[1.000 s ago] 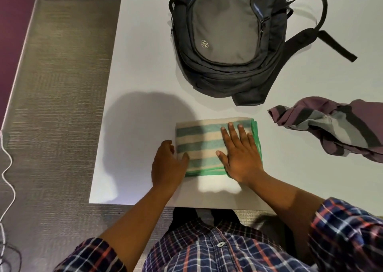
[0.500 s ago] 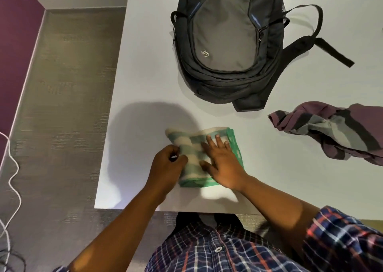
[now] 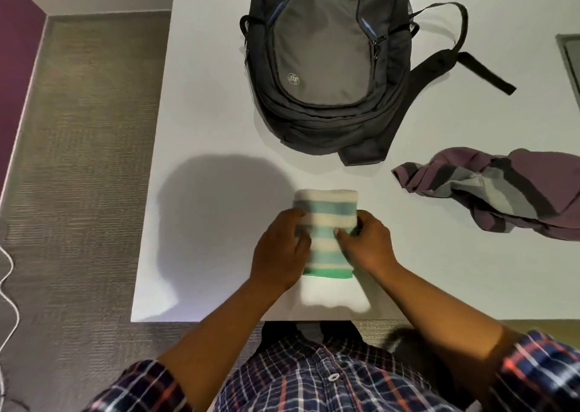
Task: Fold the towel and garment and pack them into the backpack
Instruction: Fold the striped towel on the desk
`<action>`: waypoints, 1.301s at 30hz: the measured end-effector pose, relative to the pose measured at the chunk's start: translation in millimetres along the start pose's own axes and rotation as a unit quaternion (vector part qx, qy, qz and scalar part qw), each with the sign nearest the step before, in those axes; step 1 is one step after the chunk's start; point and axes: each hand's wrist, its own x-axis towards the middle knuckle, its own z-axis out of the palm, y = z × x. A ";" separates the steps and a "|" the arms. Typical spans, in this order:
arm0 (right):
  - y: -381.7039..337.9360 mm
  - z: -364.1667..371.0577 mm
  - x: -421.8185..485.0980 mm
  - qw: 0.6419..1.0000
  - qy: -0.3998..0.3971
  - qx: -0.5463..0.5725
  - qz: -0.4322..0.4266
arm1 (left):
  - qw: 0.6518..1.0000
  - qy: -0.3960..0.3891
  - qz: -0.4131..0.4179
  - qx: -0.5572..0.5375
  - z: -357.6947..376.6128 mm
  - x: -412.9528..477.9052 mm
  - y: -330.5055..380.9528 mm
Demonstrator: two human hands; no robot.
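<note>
The green-and-cream striped towel (image 3: 326, 223) lies folded into a narrow block on the white table (image 3: 213, 135), near the front edge. My left hand (image 3: 282, 251) grips its left side and my right hand (image 3: 365, 242) grips its right side, thumbs on top. A dark grey backpack (image 3: 326, 66) lies flat beyond the towel, zips shut, straps trailing right. A purple garment with grey and black stripes (image 3: 502, 192) sits crumpled at the right.
The table's left edge drops to grey carpet (image 3: 81, 160). A white cable (image 3: 9, 286) runs along the floor at far left. A grey-framed panel (image 3: 569, 57) shows at the table's right edge.
The towel was folded over from a wide rectangle into a narrower block. My right hand moved from lying flat on top to gripping the right side; my left hand took the left side.
</note>
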 end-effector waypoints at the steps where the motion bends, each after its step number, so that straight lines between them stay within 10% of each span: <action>1: 0.8 0.8 0.1 0.999 0.026 -0.027 -0.008 | 0.999 -0.015 0.009 0.046 3.9 1.2 -6.2; 7: -22.1 12.3 -11.8 0.926 0.045 -0.221 -0.303 | 0.946 -0.169 0.060 0.271 29.5 -2.1 -26.2; 15: 27.0 26.2 19.4 0.872 -0.078 -0.387 -0.288 | 0.962 -0.163 0.039 0.215 39.4 -2.6 -31.5; 20: 25.7 28.9 15.9 0.872 -0.084 -0.391 -0.282 | 0.998 -0.022 -0.066 0.006 30.9 -2.0 -24.0; 24: 20.9 25.5 -0.6 0.890 -0.111 -0.322 -0.303 | 0.887 -0.105 -0.326 -0.311 10.7 10.8 -4.7; 32: -1.0 2.9 -50.5 0.919 -0.084 -0.232 -0.309 | 0.701 -0.208 -0.365 -0.577 -14.5 12.1 29.4; 36: -2.6 -0.3 -54.0 0.904 -0.015 -0.278 -0.325 | 0.657 -0.230 -0.353 -0.625 -15.6 17.2 39.5; 39: -2.2 -1.6 -48.2 0.906 0.020 -0.267 -0.328 | 0.693 -0.198 -0.308 -0.620 -21.4 22.5 58.4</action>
